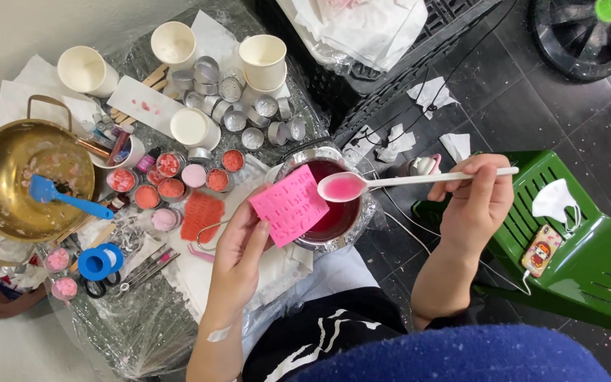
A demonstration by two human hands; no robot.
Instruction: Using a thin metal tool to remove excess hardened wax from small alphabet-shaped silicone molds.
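My left hand (238, 247) holds a pink rectangular silicone mould (291, 205) tilted up over the edge of a metal bowl (359, 221) of dark pink liquid. My right hand (476, 201) grips the handle of a white plastic spoon (419, 180); its bowl, filled with pink liquid, hovers just right of the mould's top edge, above the metal bowl.
A brass pot (8, 180) with a blue spatula (65, 198) sits at left. Several small tins (238, 106), some filled with pink wax (171, 185), and white paper cups (263, 60) crowd the foil-covered surface. A green plastic chair (595, 255) with a phone (541, 250) and mask stands at right.
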